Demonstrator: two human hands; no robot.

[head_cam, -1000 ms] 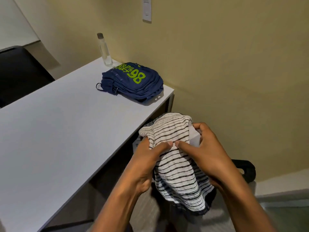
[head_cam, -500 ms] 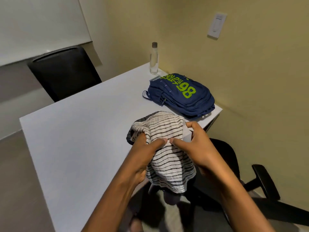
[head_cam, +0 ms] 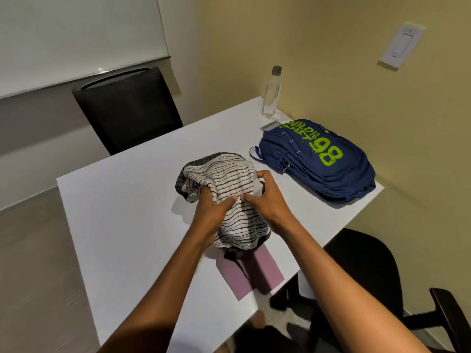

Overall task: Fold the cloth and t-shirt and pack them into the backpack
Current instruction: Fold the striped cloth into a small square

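A bunched white t-shirt with thin black stripes (head_cam: 224,182) hangs over the middle of the white table (head_cam: 122,225). My left hand (head_cam: 211,212) grips its left side and my right hand (head_cam: 265,197) grips its right side, thumbs nearly touching. Below it a mauve cloth (head_cam: 252,273) lies flat on the table near the front edge, its top hidden under the shirt. The navy backpack (head_cam: 321,161) with green "98" lettering lies flat at the table's far right corner.
A clear water bottle (head_cam: 271,93) stands behind the backpack by the yellow wall. One black chair (head_cam: 127,108) stands at the table's far side, another (head_cam: 369,276) at the near right. A small flat card (head_cam: 271,125) lies by the bottle.
Both hands carried the striped t-shirt from beside the table's edge to over the table top. The view swung left, and the mauve cloth came into sight under the shirt.
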